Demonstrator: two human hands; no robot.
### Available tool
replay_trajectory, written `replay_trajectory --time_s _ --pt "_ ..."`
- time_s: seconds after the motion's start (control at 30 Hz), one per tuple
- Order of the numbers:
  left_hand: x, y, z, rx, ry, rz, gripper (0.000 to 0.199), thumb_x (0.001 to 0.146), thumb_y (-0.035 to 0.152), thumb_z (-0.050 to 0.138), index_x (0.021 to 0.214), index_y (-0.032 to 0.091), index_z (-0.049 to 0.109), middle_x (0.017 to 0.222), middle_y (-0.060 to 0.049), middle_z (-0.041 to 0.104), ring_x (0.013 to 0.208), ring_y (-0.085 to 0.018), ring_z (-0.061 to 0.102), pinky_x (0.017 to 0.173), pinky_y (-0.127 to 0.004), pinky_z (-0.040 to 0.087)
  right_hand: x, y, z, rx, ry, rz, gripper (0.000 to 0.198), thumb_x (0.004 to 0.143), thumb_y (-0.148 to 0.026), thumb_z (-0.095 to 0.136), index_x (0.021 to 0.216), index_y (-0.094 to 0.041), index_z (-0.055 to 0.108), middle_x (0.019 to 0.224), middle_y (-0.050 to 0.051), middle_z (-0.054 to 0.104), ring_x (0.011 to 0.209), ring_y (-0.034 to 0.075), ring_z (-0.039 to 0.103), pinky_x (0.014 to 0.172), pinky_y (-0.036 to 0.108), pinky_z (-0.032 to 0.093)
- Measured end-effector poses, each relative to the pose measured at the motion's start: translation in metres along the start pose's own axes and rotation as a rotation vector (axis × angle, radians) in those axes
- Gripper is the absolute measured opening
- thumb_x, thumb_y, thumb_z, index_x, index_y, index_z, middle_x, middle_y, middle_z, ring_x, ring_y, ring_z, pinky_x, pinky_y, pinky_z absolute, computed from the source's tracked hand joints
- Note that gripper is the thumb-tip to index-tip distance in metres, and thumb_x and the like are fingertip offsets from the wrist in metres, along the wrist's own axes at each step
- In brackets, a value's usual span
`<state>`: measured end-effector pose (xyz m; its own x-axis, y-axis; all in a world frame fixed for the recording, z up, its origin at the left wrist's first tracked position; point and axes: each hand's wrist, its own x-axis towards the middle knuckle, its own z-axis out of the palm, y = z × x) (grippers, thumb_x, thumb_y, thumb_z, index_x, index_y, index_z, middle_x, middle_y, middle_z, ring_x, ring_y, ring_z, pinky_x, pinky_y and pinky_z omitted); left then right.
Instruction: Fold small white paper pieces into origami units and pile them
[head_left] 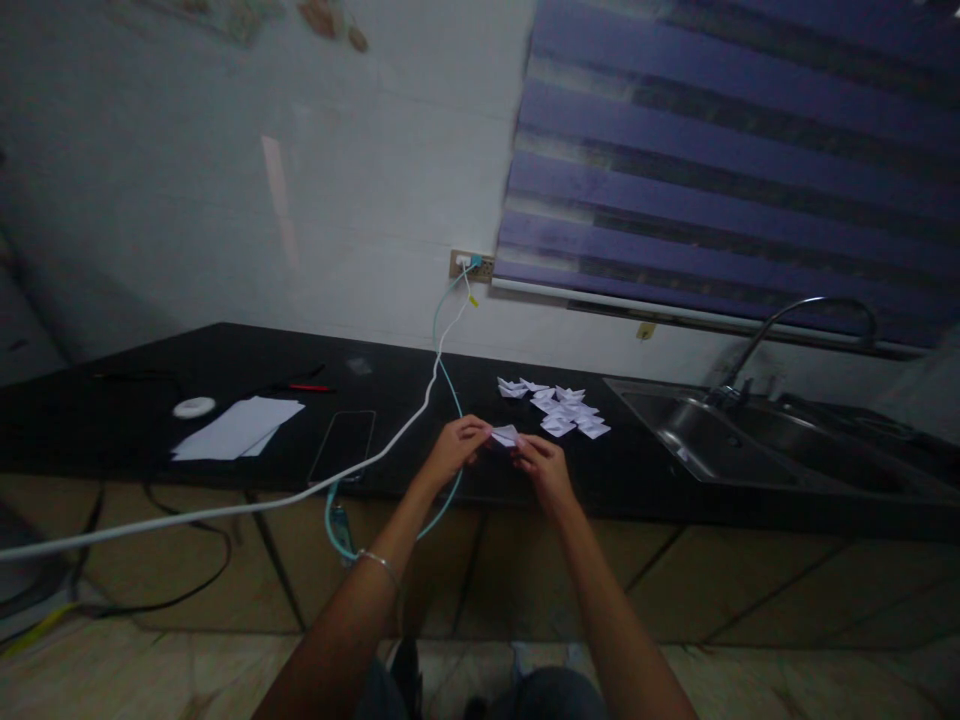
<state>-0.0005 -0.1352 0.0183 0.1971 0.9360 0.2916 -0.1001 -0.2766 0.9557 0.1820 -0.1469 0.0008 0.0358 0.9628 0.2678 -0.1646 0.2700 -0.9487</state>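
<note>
Between my two hands is a small piece of folded white paper [505, 435], held above the front part of the black counter. My left hand [459, 445] pinches its left end. At the right end, the fingers of my right hand [541, 462] are closed on it as well. Just beyond, to the right, lies a cluster of several folded paper boats [564, 408]. A stack of flat white sheets [238, 428] rests on the counter to the left.
The black counter [427, 480] carries a phone [343, 446], a red pen [309, 388] and a round white object [194, 408]. A white cable [405, 428] runs from the wall socket [471, 266] across the left side. At right is a steel sink [694, 435] with a faucet [757, 340].
</note>
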Motion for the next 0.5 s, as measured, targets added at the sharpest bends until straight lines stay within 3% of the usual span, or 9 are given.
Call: replay_trajectory --time_s 0.23,0.5 --pt "0.004 -0.008 -0.003 0.03 0.003 0.041 0.035 0.073 0.046 0.068 0.078 0.012 0.062 0.07 -0.002 0.065 0.059 -0.01 0.056 0.052 -0.018 0.038 0.001 0.003 0.0 -0.031 0.026 -0.014 0.033 0.067 -0.044 0.074 0.083 -0.016 0.072 0.066 0.003 0.064 0.058 0.013 0.056 0.053 0.025 0.043" --pt "0.007 -0.009 -0.001 0.073 -0.021 0.05 0.039 0.077 0.046 0.064 0.098 0.014 0.064 0.089 -0.007 0.069 0.076 -0.016 0.063 0.062 -0.022 0.043 -0.003 -0.003 0.005 -0.029 0.011 -0.069 0.034 0.07 -0.043 0.072 0.093 -0.019 0.066 0.074 0.002 0.066 0.06 0.013 0.058 0.054 0.024 0.046"
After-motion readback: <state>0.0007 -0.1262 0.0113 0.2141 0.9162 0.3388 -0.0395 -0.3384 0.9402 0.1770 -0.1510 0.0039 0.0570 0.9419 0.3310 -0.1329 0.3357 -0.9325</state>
